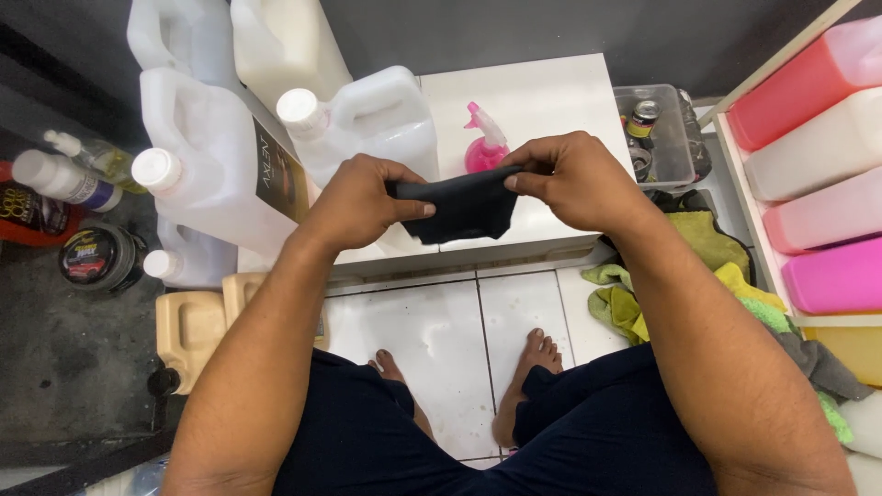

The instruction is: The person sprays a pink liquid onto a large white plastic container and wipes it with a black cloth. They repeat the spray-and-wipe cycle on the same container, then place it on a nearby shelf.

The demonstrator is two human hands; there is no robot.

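A small black cloth (467,204) is stretched between both my hands at chest height. My left hand (358,200) pinches its left edge with thumb and fingers. My right hand (570,179) grips its upper right edge. The cloth hangs over a white shelf top (542,92), just in front of a pink spray bottle (484,145) that stands on it.
Large white jugs (216,156) crowd the left of the shelf. Beige jugs (188,331) and a round black tin (95,255) sit lower left. A clear box with cans (666,138), a heap of green and yellow cloths (707,266), and pink and white canisters (818,184) are on the right. My bare feet stand on white tiles (441,321).
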